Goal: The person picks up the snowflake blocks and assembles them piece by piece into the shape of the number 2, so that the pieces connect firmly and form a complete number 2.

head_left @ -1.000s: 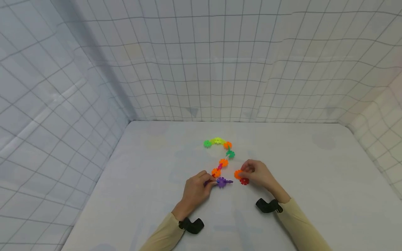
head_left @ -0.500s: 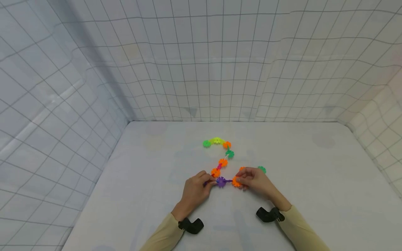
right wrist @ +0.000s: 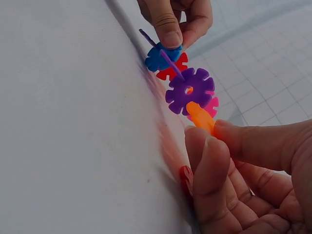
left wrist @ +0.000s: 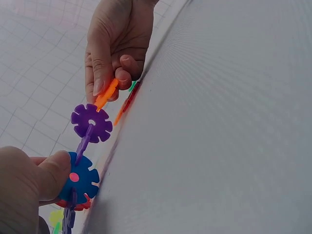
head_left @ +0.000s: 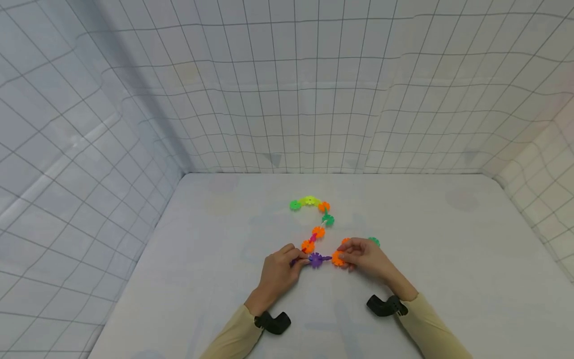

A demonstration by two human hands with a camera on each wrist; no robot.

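In the left wrist view, my left hand (left wrist: 29,178) pinches a blue notched plastic disc (left wrist: 82,180) between thumb and fingers. A purple disc (left wrist: 91,123) joins to it through another purple disc (left wrist: 84,143) seen edge-on. My right hand (right wrist: 253,180) pinches an orange disc (right wrist: 201,117) between thumb and index finger, its edge at the notches of the flat purple disc (right wrist: 191,91). In the head view, the left hand (head_left: 280,271) and right hand (head_left: 368,262) face each other across the purple disc (head_left: 316,260).
A curved chain of linked discs runs up the white table (head_left: 224,224), through an orange disc (head_left: 308,246) and a green disc (head_left: 328,219) to a light green disc (head_left: 295,205). Another green disc (head_left: 374,242) and a red disc (right wrist: 185,180) lie by the right hand.
My right hand has moved left and slightly nearer me, bringing the orange disc against the purple one. Since half a second ago it has barely shifted. The left hand stays put.
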